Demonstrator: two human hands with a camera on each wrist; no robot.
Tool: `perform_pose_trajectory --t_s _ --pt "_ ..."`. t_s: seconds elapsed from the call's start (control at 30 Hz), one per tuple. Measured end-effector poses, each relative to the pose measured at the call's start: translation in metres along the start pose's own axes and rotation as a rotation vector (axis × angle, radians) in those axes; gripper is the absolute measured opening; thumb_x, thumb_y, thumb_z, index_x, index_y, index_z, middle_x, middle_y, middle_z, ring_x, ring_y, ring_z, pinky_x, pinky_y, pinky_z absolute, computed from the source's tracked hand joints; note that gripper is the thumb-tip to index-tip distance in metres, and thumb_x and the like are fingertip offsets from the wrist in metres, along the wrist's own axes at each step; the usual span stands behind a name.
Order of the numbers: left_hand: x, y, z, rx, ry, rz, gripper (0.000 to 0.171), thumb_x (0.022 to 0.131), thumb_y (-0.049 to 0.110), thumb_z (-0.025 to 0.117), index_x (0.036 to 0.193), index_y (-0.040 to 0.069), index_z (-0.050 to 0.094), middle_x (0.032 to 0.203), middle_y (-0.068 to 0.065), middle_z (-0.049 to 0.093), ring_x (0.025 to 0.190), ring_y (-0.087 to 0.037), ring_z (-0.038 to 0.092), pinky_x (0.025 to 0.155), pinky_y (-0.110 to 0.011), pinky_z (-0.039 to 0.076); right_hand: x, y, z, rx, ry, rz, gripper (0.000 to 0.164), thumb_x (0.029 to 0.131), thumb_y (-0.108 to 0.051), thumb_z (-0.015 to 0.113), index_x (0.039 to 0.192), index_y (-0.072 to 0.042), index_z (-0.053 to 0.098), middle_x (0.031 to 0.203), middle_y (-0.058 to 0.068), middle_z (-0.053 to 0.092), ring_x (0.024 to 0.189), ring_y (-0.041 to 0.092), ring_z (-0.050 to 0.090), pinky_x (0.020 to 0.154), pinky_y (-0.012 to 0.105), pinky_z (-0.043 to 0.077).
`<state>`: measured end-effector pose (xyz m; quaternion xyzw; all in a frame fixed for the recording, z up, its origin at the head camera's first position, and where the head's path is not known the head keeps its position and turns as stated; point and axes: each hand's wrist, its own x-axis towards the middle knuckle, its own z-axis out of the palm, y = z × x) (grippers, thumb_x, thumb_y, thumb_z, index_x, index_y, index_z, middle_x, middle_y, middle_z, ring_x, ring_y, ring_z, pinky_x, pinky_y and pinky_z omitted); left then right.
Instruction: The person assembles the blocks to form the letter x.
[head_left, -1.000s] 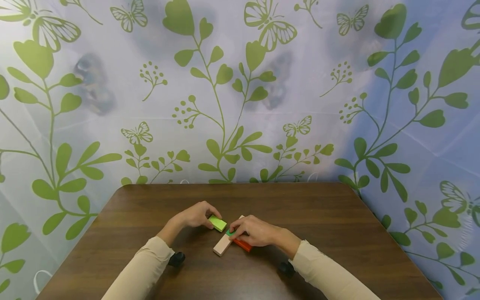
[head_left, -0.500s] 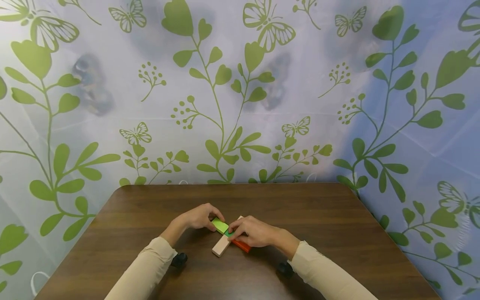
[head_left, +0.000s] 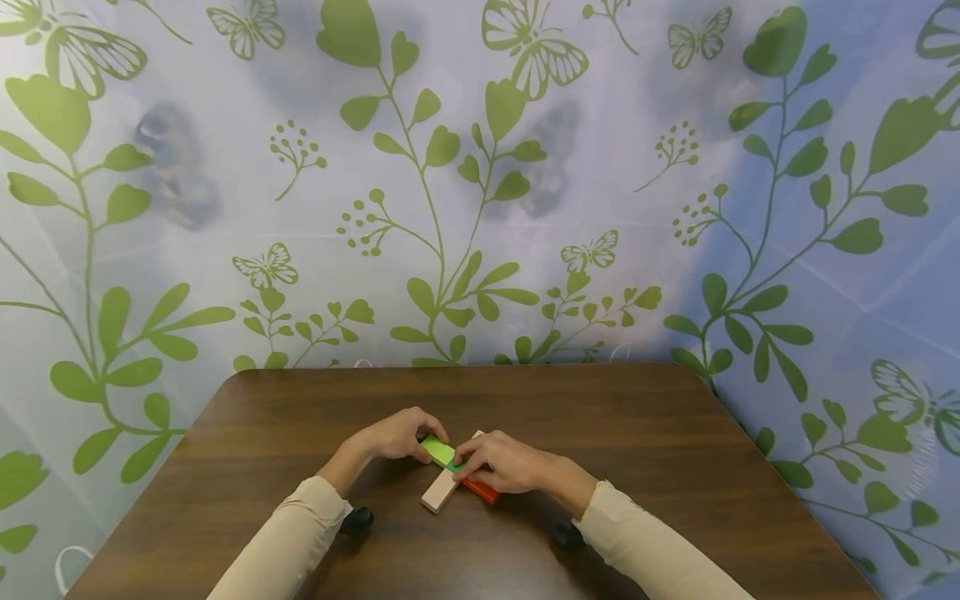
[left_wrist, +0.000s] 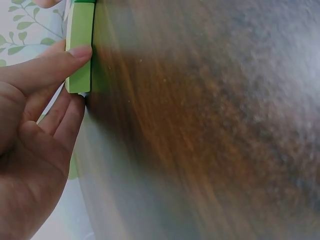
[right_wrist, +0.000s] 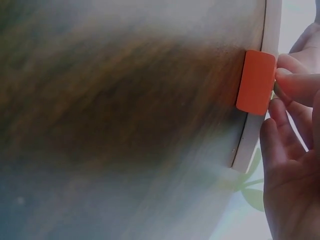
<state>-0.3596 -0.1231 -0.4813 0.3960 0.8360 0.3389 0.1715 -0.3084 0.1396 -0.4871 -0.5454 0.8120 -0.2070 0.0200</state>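
Note:
My left hand [head_left: 397, 433] pinches a light green block [head_left: 437, 451] by its outer end. In the left wrist view, the thumb lies on the side of the light green block [left_wrist: 81, 37]. The block's inner end meets a darker green block [head_left: 454, 465] at the middle of a cross shape. Thumb and fingertips of my right hand [head_left: 506, 462] hold that green block, partly covering it. Under the right hand, a red block [head_left: 482, 492] extends toward the near right. A pale wooden block [head_left: 438, 492] points to the near left; pale wood [head_left: 477, 433] also shows beyond the right hand.
The blocks lie on a brown wooden table [head_left: 600, 408]. A dark device [head_left: 357, 522] sits under the left wrist, another dark device [head_left: 567, 537] under the right. Behind the table hangs a white curtain [head_left: 480, 333] with green leaves and butterflies.
The left hand has slid the light green block to the right and nearer, closing the gap to the green block. The right hand has stayed almost still.

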Motion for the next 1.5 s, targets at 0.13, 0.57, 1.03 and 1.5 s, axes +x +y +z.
perform_pose_trajectory --t_s 0.13,0.57,1.03,1.5 --pt "-0.001 0.001 0.0 0.002 -0.005 0.009 0.032 0.083 -0.006 0.083 0.112 0.006 0.076 0.105 0.0 0.071 0.088 -0.018 0.063 0.08 -0.031 0.053 0.0 0.0 -0.001 -0.011 -0.005 0.001 0.021 0.1 -0.005 0.069 0.117 -0.011 0.08 0.123 0.004 0.068 0.112 0.012 0.063 0.094 0.017 0.047" --pt "-0.003 0.005 0.006 -0.027 -0.002 -0.009 0.035 0.086 -0.003 0.082 0.119 0.003 0.073 0.115 -0.004 0.07 0.101 -0.023 0.063 0.087 -0.034 0.053 0.002 -0.005 -0.005 -0.029 -0.059 0.06 0.021 0.099 -0.007 0.071 0.115 -0.016 0.081 0.124 0.001 0.068 0.113 0.008 0.061 0.097 0.023 0.047" --pt "-0.017 0.003 -0.006 -0.184 0.018 0.013 0.072 0.088 -0.008 0.077 0.15 -0.007 0.042 0.149 -0.029 0.047 0.138 -0.046 0.045 0.109 -0.062 0.037 0.003 -0.007 -0.01 0.005 -0.053 0.083 0.023 0.099 -0.004 0.07 0.115 -0.016 0.08 0.125 0.003 0.069 0.116 0.01 0.062 0.1 0.03 0.048" --pt "-0.076 0.014 -0.059 -0.059 0.387 -0.083 0.067 0.096 0.018 0.077 0.154 0.007 0.044 0.152 -0.02 0.048 0.14 -0.046 0.041 0.106 -0.066 0.038 -0.036 0.005 -0.064 -0.038 0.109 0.191 0.033 0.097 -0.007 0.073 0.129 -0.009 0.072 0.125 0.0 0.069 0.118 0.018 0.062 0.098 0.041 0.052"
